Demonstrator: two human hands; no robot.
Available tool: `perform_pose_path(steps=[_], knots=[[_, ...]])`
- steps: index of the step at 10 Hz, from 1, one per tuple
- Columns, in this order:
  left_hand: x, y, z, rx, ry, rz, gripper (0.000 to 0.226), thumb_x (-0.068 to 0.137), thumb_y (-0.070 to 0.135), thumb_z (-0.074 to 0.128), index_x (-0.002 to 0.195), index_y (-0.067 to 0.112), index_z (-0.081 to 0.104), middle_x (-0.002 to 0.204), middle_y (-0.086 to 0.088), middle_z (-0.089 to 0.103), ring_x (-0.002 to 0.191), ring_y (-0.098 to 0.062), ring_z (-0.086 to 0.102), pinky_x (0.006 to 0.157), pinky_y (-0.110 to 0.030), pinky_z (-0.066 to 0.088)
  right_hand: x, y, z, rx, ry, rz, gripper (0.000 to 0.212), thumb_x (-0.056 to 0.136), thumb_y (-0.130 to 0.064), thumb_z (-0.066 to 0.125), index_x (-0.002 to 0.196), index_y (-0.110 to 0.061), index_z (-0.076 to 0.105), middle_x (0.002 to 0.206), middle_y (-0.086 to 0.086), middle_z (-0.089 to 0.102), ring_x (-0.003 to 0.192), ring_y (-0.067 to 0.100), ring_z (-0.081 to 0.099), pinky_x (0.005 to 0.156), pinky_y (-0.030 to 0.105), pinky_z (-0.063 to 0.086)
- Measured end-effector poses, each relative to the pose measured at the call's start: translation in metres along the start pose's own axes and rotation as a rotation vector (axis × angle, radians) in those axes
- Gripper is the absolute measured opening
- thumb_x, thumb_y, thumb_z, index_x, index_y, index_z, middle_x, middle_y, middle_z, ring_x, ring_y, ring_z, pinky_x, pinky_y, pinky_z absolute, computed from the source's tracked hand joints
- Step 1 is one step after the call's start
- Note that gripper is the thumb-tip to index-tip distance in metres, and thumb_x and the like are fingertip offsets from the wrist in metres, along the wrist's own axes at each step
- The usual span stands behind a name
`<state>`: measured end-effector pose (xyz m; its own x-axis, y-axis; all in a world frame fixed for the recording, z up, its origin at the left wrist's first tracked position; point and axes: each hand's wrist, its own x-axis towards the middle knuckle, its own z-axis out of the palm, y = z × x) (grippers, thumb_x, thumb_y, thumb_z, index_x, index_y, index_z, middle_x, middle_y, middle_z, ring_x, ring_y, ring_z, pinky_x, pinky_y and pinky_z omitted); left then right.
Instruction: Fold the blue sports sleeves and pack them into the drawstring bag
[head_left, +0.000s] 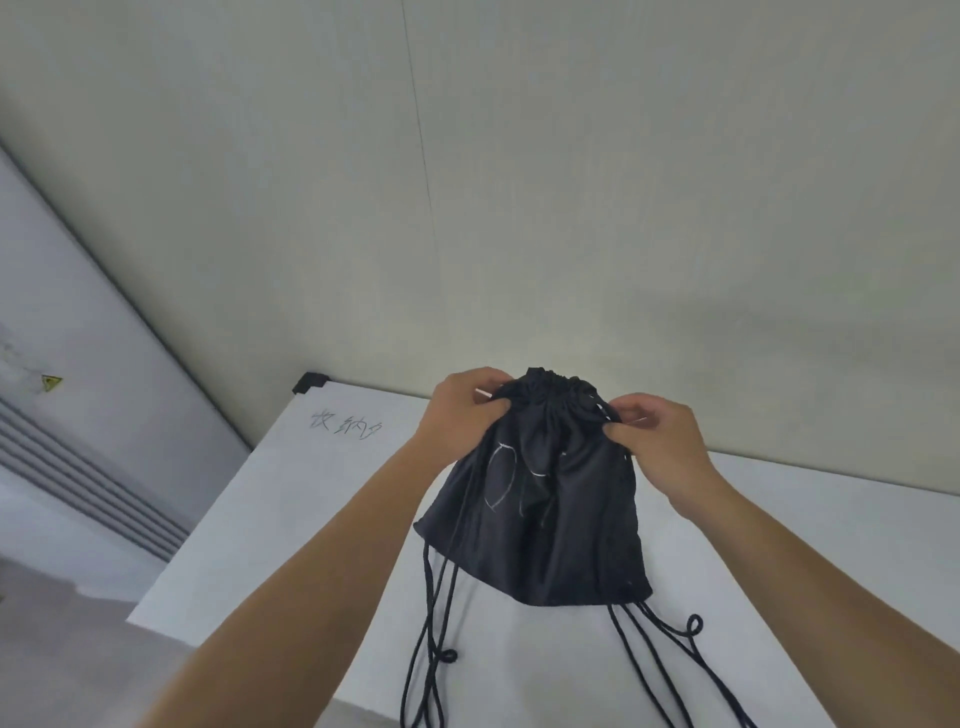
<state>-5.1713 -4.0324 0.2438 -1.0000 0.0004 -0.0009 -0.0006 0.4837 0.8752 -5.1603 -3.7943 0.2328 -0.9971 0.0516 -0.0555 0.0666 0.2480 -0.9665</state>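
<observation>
A black drawstring bag (540, 525) stands on the white table (322, 499), its mouth gathered tight at the top. My left hand (462, 410) pinches the left side of the gathered mouth. My right hand (660, 441) pinches the right side, fingers closed on the fabric and cord. Black cords (434, 623) trail from the bag's bottom corners toward me on both sides. No blue sleeves are visible; the bag hides whatever is inside it.
The table has handwritten marks (345, 426) near its far left corner and a black corner cap (310, 383). A pale wall rises right behind the table. The floor and a grey panel with slats (78, 467) lie to the left.
</observation>
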Motion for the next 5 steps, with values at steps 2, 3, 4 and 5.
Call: perform_pose_path(steps=[2,3,4,5], knots=[[0.014,-0.028,-0.009,-0.016,-0.066,0.023,0.026,0.089,0.011,0.065,0.109,0.026,0.073,0.1,0.012,0.072,0.088,-0.004,0.067,0.077,-0.012,0.047,-0.003,0.011,0.025,-0.025,0.098,0.02,0.022,0.083,-0.004,0.073,0.088,-0.025,0.075,0.094,-0.007,0.076,0.094,0.014,0.07,0.091,0.034,0.055],[0.013,-0.029,-0.015,-0.077,-0.128,0.024,0.029,0.09,0.015,0.066,0.115,0.03,0.07,0.104,0.013,0.071,0.094,-0.003,0.067,0.081,-0.013,0.048,-0.016,0.013,0.026,-0.078,0.119,0.02,0.024,0.082,-0.013,0.077,0.101,-0.027,0.074,0.106,-0.011,0.074,0.106,0.011,0.066,0.096,0.035,0.051],[0.01,-0.033,-0.014,-0.095,-0.189,0.025,0.038,0.091,0.024,0.066,0.127,0.038,0.061,0.124,0.019,0.065,0.114,-0.004,0.06,0.093,-0.017,0.044,-0.03,0.019,0.02,-0.158,0.138,0.093,0.047,0.082,-0.025,0.08,0.126,-0.027,0.063,0.127,-0.01,0.064,0.119,0.013,0.058,0.096,0.031,0.044],[-0.011,-0.025,-0.014,-0.077,-0.21,0.085,0.049,0.094,0.024,0.065,0.137,0.039,0.047,0.132,0.032,0.048,0.11,0.026,0.043,0.086,0.002,0.031,-0.054,0.019,0.014,-0.192,0.173,0.113,0.056,0.082,-0.031,0.079,0.133,-0.029,0.057,0.134,-0.01,0.058,0.124,0.012,0.053,0.096,0.029,0.04]])
